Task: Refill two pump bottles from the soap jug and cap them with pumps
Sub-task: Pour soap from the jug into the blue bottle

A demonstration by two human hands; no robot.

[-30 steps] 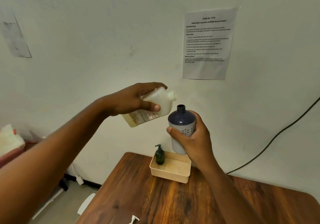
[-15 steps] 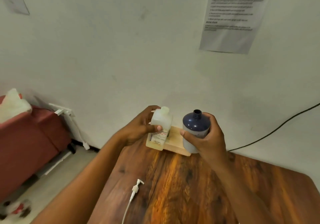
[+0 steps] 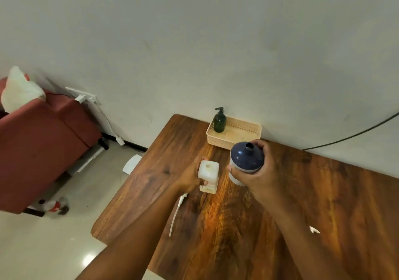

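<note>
Our left hand grips the jug, upright on the table, mouth open to the ceiling. Our right hand holds the blue bottle just beside it, neck upward. A pump lies under our left wrist. Behind, a basket contains a green bottle.

Soft indoor light — tabletop glare, blurred, bowed edges
</note>
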